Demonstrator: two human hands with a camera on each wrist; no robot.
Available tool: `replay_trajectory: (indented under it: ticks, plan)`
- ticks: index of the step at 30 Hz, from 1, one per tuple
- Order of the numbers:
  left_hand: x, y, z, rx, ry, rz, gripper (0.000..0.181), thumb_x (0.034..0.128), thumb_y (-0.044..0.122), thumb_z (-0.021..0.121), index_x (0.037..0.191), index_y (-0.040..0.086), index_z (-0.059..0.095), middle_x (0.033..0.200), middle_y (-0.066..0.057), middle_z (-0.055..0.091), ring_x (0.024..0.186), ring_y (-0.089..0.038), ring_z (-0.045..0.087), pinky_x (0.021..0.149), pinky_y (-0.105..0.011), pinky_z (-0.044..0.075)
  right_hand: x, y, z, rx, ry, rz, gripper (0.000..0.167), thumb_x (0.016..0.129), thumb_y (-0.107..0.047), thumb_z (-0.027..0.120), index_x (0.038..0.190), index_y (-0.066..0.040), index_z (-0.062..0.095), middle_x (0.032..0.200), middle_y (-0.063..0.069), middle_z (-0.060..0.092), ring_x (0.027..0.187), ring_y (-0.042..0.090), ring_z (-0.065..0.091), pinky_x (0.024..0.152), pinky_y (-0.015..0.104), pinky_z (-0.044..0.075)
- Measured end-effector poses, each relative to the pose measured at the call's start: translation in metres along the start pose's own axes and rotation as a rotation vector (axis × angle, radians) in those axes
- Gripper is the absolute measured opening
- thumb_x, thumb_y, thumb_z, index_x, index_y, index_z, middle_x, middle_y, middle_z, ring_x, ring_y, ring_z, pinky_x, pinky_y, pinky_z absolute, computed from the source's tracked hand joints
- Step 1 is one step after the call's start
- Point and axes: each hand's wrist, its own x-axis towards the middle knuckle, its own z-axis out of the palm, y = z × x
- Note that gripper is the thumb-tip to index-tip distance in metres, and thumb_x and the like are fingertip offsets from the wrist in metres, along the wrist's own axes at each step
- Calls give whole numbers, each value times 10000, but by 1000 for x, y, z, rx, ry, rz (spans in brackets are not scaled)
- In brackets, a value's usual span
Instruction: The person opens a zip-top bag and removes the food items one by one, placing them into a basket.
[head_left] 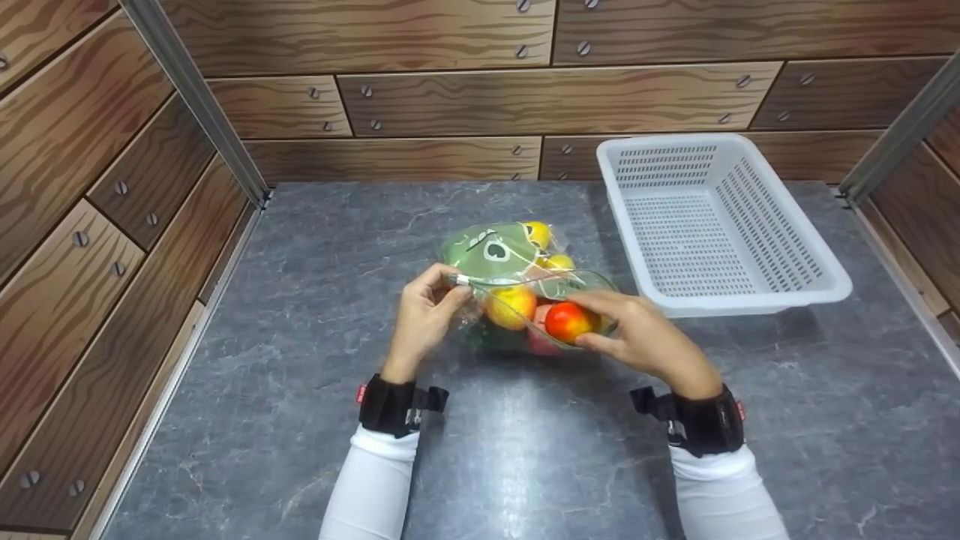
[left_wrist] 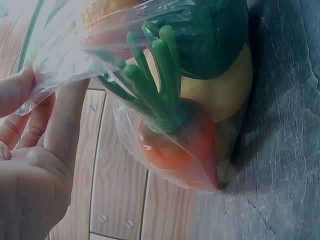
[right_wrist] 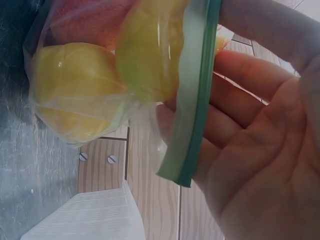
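A clear zip bag (head_left: 480, 251) with a green printed face lies on the table, filled with toy fruit and vegetables. My left hand (head_left: 426, 311) pinches the left end of its mouth, by the zip. My right hand (head_left: 637, 330) holds the right side, thumb and fingers around the bag's rim and a red-yellow fruit (head_left: 566, 322) at the opening. A yellow-orange fruit (head_left: 511, 306) sits beside it. The left wrist view shows a carrot (left_wrist: 177, 145) with green stalks inside the plastic. In the right wrist view, the green zip strip (right_wrist: 192, 110) crosses before the fingers, near a yellow fruit (right_wrist: 75, 85).
A white perforated basket (head_left: 750, 300) stands at the back right, close to the bag. The grey marbled table (head_left: 300, 420) is bounded by wood-patterned panels (head_left: 450, 105) at the back and sides.
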Motion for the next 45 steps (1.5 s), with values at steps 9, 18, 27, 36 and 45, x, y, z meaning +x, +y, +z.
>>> replay_trajectory:
  ticks: [9,18,27,36,45]
  plan:
    - [0,-2,-1,18,1,39,102,949,-29,714,967,-112,659,771,-200,673,628,-121,612,543,-215,498,0,0,0,59,4,54,532,856,-50,835,1350,8,646,1371,255,626,1104,385,692,873,522,604]
    - [0,-3,-1,-14,-35,11,95,962,-64,675,995,-127,613,817,-171,684,654,-91,630,583,-226,548,1,4,3,23,23,21,550,850,-49,842,1356,19,637,1369,236,634,1192,415,657,953,522,573]
    - [0,-6,4,45,-39,-54,122,1020,18,631,1042,-102,636,811,-231,702,615,-123,646,563,-234,567,2,8,6,44,1,34,520,872,-76,828,1352,9,645,1361,243,637,1020,345,712,844,500,613]
    - [0,-9,2,176,-7,-35,172,1006,73,671,945,-86,699,751,-195,687,616,-87,581,554,-186,505,4,8,5,73,3,73,536,869,-106,833,1361,-11,642,1407,258,595,1169,411,667,928,547,581]
    - [1,-9,2,161,-3,-41,175,1017,70,656,978,-94,703,769,-188,701,623,-85,598,559,-192,517,3,9,5,81,99,15,496,881,-109,836,1319,36,654,1312,246,668,1157,406,675,927,530,584]
